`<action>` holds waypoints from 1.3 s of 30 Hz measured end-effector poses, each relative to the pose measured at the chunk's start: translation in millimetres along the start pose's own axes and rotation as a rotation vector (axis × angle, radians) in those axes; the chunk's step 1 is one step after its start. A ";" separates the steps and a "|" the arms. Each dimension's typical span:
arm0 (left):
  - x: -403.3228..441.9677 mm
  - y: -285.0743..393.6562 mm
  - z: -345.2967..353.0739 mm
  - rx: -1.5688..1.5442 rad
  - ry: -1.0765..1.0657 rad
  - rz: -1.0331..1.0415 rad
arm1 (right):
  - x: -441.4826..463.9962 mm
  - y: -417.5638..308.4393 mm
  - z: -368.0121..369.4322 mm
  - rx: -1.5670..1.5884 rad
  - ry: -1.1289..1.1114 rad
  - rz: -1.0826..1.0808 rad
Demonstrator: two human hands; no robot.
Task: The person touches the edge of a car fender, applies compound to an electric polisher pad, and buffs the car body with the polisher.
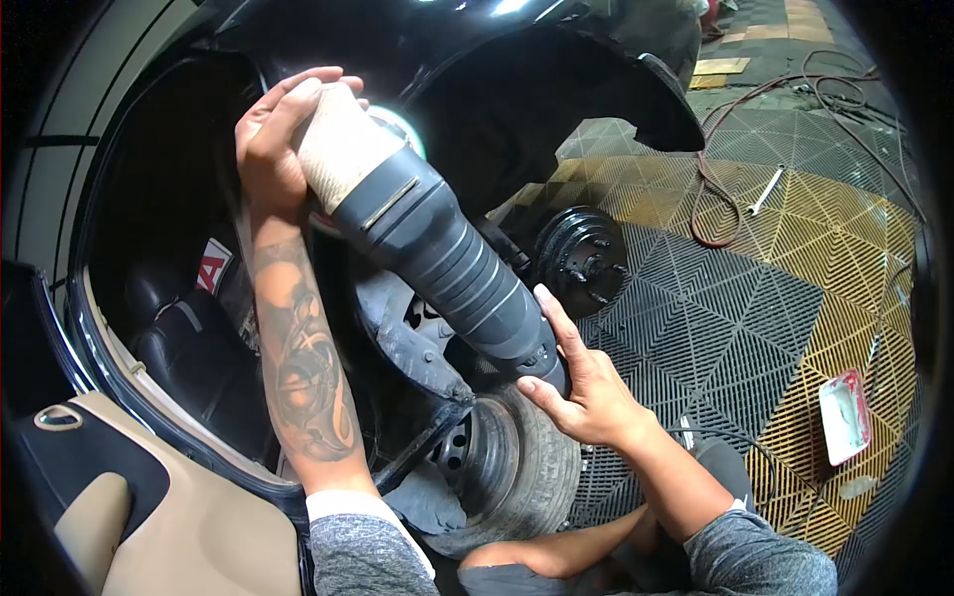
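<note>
Both hands hold a long black power polisher (457,263), which lies slantwise across the middle of the view. My left hand (270,144) is wrapped over its head end, which is bound in a pale cloth or tape wrap (348,149). My right hand (594,395) grips the rear end of the body, with thumb and fingers on either side. Part of a round pad (402,129) shows behind the head, close to the glossy black car body panel (338,45). The tool hides most of the pad, so contact with the panel cannot be made out.
Below the wheel arch sits a bare brake drum with studs (586,260). A wheel with tyre (537,472) lies beneath the tool. The open door (189,497) is at lower left. A hose (701,189), a wrench (765,191) and a tray (845,417) lie on the floor grating.
</note>
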State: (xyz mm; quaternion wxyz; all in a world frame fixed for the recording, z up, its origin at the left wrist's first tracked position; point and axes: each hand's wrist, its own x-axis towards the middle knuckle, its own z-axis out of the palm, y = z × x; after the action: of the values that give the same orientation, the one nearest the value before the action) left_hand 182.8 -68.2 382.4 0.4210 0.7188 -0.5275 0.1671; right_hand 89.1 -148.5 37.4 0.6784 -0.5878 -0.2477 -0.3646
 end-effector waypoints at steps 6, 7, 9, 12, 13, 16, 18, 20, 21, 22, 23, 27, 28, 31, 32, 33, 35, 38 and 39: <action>43.6 -16.2 21.9 -0.020 -0.060 0.105 | 16.0 -1.6 -17.3 -0.046 0.081 -0.027; 51.9 -21.7 20.7 -0.052 -0.060 0.135 | 19.8 -3.5 -19.4 -0.046 0.080 -0.023; 61.1 -26.7 17.5 0.067 -0.122 0.211 | 27.0 -7.7 -21.1 0.046 0.054 0.088; 50.5 -8.8 41.7 -0.201 -0.131 0.130 | 28.9 -3.0 -14.6 0.058 0.074 0.050; 49.1 -8.0 37.2 -0.191 -0.126 0.125 | 28.8 -0.4 -13.0 0.043 0.102 0.001; 39.9 -9.3 25.0 -0.030 -0.068 0.093 | 25.5 7.3 -12.6 0.040 0.067 -0.044; 25.8 -8.9 12.7 -0.063 -0.056 0.110 | 23.4 9.2 -10.7 0.041 0.038 -0.041; 7.7 -7.2 5.9 -0.096 -0.041 0.123 | 21.4 5.9 -6.3 0.049 0.011 -0.013; -1.1 -7.3 4.5 -0.109 0.017 0.139 | 20.2 5.5 -3.9 0.048 0.004 0.016; -9.8 -6.6 0.9 -0.122 0.073 0.157 | 21.8 7.8 -2.7 -0.108 0.027 -0.094; -18.6 -7.4 -5.7 -0.113 0.087 0.152 | 19.9 8.2 -1.4 -0.101 0.011 -0.094; -64.0 -4.3 -15.6 0.282 0.146 0.199 | 10.7 10.9 5.2 -0.145 -0.037 0.044; -74.9 -5.4 -19.6 0.232 0.199 0.218 | 7.0 13.0 5.4 -0.149 -0.083 0.082; -111.4 -9.0 -29.5 0.140 0.329 0.211 | 3.8 12.8 12.4 -0.155 -0.098 0.085; -124.2 -9.2 -32.2 0.162 0.365 0.218 | 3.6 13.1 10.1 -0.183 -0.158 0.136; -137.0 -8.8 -34.0 0.185 0.399 0.225 | 2.9 14.2 7.9 -0.211 -0.217 0.189; -159.1 -13.6 -38.0 0.141 0.432 0.229 | 0.9 20.2 8.1 -0.206 -0.209 0.192; -188.0 -17.4 -38.8 0.131 0.508 0.240 | 0.1 25.5 11.0 -0.241 -0.235 0.249; -195.9 -19.3 -39.6 0.131 0.511 0.237 | -0.2 26.1 11.5 -0.242 -0.238 0.251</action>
State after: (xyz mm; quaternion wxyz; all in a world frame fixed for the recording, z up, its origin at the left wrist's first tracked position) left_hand 132.3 85.4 263.4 0.4706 0.6121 -0.4729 0.4245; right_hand 110.6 -136.1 23.3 0.6090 -0.7301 -0.2055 -0.2322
